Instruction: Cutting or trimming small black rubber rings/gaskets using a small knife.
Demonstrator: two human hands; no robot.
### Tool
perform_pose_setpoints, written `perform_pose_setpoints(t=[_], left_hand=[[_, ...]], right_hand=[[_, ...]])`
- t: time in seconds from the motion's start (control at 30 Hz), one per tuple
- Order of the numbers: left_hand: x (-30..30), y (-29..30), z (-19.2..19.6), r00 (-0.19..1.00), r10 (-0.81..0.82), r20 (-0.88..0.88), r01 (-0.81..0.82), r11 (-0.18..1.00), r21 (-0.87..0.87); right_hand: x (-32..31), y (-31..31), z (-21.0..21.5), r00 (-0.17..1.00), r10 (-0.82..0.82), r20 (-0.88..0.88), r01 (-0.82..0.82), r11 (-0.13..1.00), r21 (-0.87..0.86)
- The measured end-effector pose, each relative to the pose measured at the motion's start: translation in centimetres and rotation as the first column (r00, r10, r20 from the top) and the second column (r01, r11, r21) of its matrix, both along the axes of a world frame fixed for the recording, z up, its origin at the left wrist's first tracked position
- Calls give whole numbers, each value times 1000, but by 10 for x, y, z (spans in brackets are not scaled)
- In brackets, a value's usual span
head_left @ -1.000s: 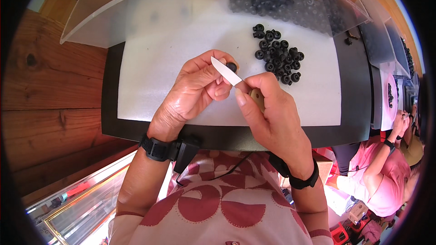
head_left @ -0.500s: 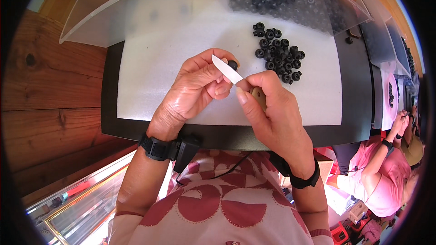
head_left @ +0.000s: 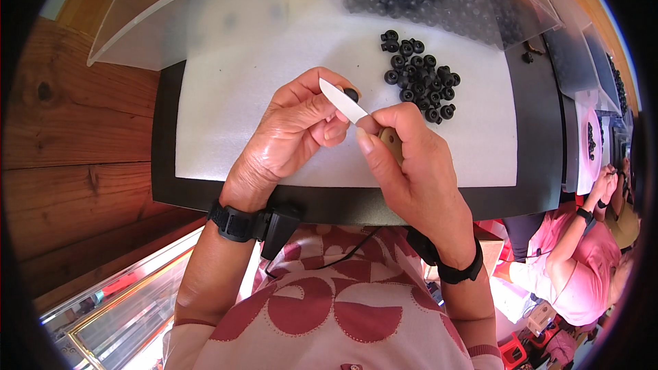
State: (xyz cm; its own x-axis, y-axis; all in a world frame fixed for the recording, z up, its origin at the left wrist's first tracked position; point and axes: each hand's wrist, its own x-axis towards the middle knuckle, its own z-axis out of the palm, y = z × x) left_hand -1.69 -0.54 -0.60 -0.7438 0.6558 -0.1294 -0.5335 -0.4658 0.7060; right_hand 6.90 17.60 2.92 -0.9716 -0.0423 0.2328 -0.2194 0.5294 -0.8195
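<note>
My left hand (head_left: 291,120) is closed, pinching a small round black part (head_left: 351,94) between thumb and fingers. A knife (head_left: 340,101) with a pale blade is in my right hand (head_left: 418,157), its tan handle in the palm and my fingers close to the blade's base. The blade lies slantwise against or just in front of the black part, its tip toward my left thumb and index finger; whether the edge touches cannot be seen. To the right of my hands, a loose pile of black parts (head_left: 421,82) rests on the white mat (head_left: 226,123).
At the back right stands a clear bin (head_left: 445,17) full of similar black parts. Another translucent bin (head_left: 178,17) is at the back left. More bins (head_left: 572,55) line the right side. A co-worker in pink (head_left: 582,260) sits farther right. The dark table edge (head_left: 343,205) runs before me.
The black part has turned or sunk slightly behind the blade in my left fingers. Both hands stay nearly in place, and the pile looks unchanged.
</note>
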Motion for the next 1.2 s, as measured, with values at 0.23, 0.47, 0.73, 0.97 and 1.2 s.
perform_pose_setpoints(t=[0.23, 0.47, 0.73, 0.97, 1.2], left_hand=[[0, 0, -3, 1000, 4, -4, -4, 1000, 12], [0, 1, -2, 1000, 15, 7, -15, 1000, 5], [0, 0, -2, 1000, 3, 11, -3, 1000, -11], [0, 0, -3, 1000, 15, 12, -15, 1000, 5], [0, 0, -4, 1000, 9, 15, -9, 1000, 20]], right_hand=[[0, -2, -3, 1000, -22, -11, 22, 1000, 10], [1, -1, -1, 999, -23, -32, 24, 999, 39], [0, -1, -1, 1000, -25, -12, 25, 999, 38], [0, -2, -3, 999, -15, -36, 15, 1000, 20], [0, -2, -2, 999, -22, -27, 22, 999, 31]])
